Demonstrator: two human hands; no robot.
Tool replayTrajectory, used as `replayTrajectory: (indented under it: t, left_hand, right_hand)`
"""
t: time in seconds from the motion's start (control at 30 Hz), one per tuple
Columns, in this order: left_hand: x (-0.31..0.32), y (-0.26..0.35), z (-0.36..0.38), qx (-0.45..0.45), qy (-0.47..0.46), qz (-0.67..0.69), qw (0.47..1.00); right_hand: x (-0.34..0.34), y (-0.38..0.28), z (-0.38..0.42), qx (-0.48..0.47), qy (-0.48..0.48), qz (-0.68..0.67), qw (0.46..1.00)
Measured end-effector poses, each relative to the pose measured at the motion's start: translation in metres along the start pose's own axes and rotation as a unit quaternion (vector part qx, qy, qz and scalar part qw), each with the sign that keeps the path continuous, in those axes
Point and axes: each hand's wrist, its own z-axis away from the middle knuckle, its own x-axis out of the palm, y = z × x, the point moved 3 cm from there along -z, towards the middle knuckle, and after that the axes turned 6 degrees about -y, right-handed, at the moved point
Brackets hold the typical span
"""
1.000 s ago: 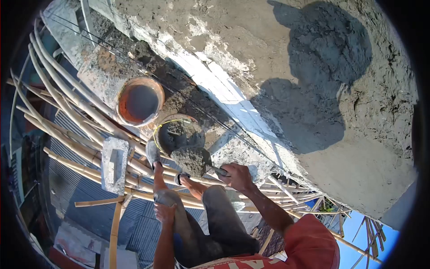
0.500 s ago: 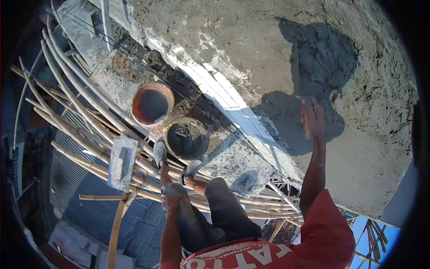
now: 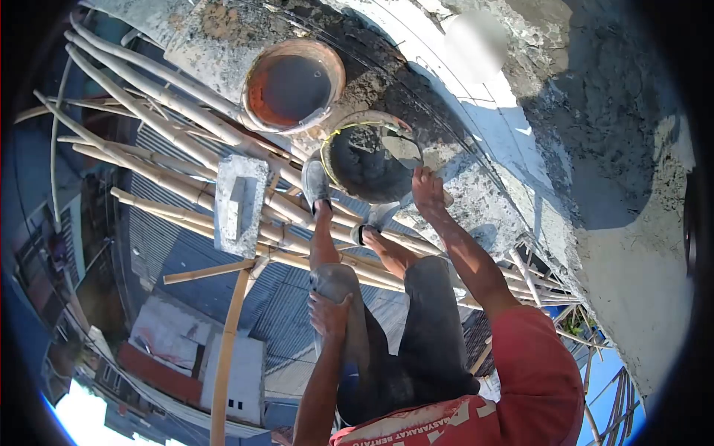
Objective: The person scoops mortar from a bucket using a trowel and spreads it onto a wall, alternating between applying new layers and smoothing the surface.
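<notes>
My right hand (image 3: 428, 189) is closed round the handle of a trowel (image 3: 402, 152), whose flat metal blade reaches over the near side of a bucket (image 3: 327, 157). Grey wet mortar (image 3: 364, 165) lies inside that bucket, partly covered by the blade. My left hand (image 3: 329, 314) rests on my bent knee with its fingers laid over the trouser cloth and no tool in it. A plastering float (image 3: 253, 208), caked in dry mortar, lies on the bamboo poles left of my feet.
A second bucket (image 3: 338, 78) with murky water stands beyond the mortar bucket. Bamboo scaffold poles (image 3: 197, 193) run under my feet, with roofs (image 3: 286, 297) far below. A wall with fresh plaster (image 3: 617, 141) rises on the right. Thin wires cross the ledge.
My right hand with the trowel has come down from the plastered wall to the mortar bucket. The view has turned toward the buckets. My left hand stays on the knee.
</notes>
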Motion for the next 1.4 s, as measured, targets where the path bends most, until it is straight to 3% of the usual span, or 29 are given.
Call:
replayTrajectory:
  t: [0.1,0.23,0.37,0.5,0.57,0.63,0.7,0.77,0.83,0.87,0.9,0.97,1.0,1.03,1.07,1.13,1.17,1.2,1.23,1.27,1.3,1.33,1.4]
  left_hand:
    - [0.001,0.003,0.001,0.01,0.049,-0.008,0.999]
    - [0.005,0.003,0.001,0.023,0.062,-0.011,0.998]
    - [-0.007,0.005,0.001,0.028,0.055,-0.001,0.998]
    - [-0.021,0.014,0.0,0.035,0.065,0.008,0.997]
    - [-0.024,0.014,-0.001,0.055,0.078,0.018,0.995]
    - [-0.026,0.015,-0.009,0.037,0.038,0.017,0.998]
    - [-0.039,0.017,-0.014,0.042,-0.058,0.054,0.996]
    - [-0.037,0.011,-0.024,0.076,-0.086,0.051,0.992]
    - [-0.046,0.011,-0.026,0.127,-0.083,0.095,0.984]
    - [-0.05,0.007,-0.025,0.149,-0.098,0.116,0.977]
    - [-0.056,0.002,-0.026,0.157,-0.089,0.12,0.976]
    - [-0.063,-0.002,-0.028,0.215,-0.101,0.165,0.957]
    - [-0.067,-0.001,-0.03,0.219,-0.094,0.166,0.957]
    - [-0.073,-0.005,-0.033,0.237,-0.057,0.177,0.954]
    - [-0.074,-0.015,-0.038,0.249,-0.021,0.185,0.95]
    - [-0.084,-0.016,-0.053,0.302,-0.009,0.165,0.939]
    - [-0.091,-0.018,-0.048,0.279,-0.006,0.172,0.945]
    - [-0.095,-0.023,-0.05,0.28,0.003,0.181,0.943]
    - [-0.074,-0.034,-0.085,0.359,0.049,0.204,0.909]
    - [-0.052,-0.033,-0.118,0.436,0.096,0.238,0.863]
    - [-0.049,-0.037,-0.115,0.412,0.037,0.134,0.901]
    - [-0.046,-0.04,-0.109,0.382,-0.03,0.023,0.923]
    - [-0.017,-0.047,-0.104,0.239,-0.11,0.343,0.902]
  right_hand:
    - [0.049,-0.06,-0.023,0.015,-0.094,-0.155,0.983]
    - [0.066,-0.074,-0.014,0.035,-0.286,-0.361,0.887]
    - [0.045,-0.024,0.007,0.017,-0.287,-0.413,0.864]
    - [0.002,0.014,0.025,0.029,-0.275,-0.389,0.879]
    - [-0.034,0.039,0.032,0.036,-0.212,-0.414,0.884]
    - [-0.107,0.066,0.039,0.06,-0.215,-0.404,0.887]
    - [-0.197,0.099,0.049,0.002,-0.187,-0.383,0.905]
    - [-0.269,0.128,0.063,-0.053,-0.171,-0.401,0.898]
    - [-0.38,0.154,0.064,-0.113,-0.196,-0.47,0.853]
    - [-0.409,0.162,0.063,-0.146,-0.259,-0.468,0.832]
    - [-0.437,0.167,0.057,-0.197,-0.251,-0.501,0.804]
    - [-0.475,0.179,0.039,-0.261,-0.283,-0.571,0.725]
    - [-0.495,0.184,0.026,-0.224,-0.36,-0.633,0.648]
    - [-0.503,0.196,0.006,-0.217,-0.393,-0.628,0.636]
    - [-0.498,0.209,-0.023,-0.243,-0.365,-0.669,0.6]
    - [-0.501,0.263,-0.081,-0.127,-0.248,-0.657,0.7]
    - [-0.511,0.287,-0.083,0.069,-0.102,-0.634,0.763]
    - [-0.502,0.317,-0.081,0.014,0.04,-0.644,0.764]
    - [-0.522,0.336,-0.073,0.045,-0.029,-0.595,0.802]
    - [-0.532,0.345,-0.044,0.033,0.046,-0.65,0.757]
    - [-0.56,0.34,-0.005,0.086,0.105,-0.641,0.755]
    - [-0.567,0.339,0.025,0.14,0.095,-0.602,0.78]
    - [-0.556,0.326,0.061,0.215,0.064,-0.539,0.812]
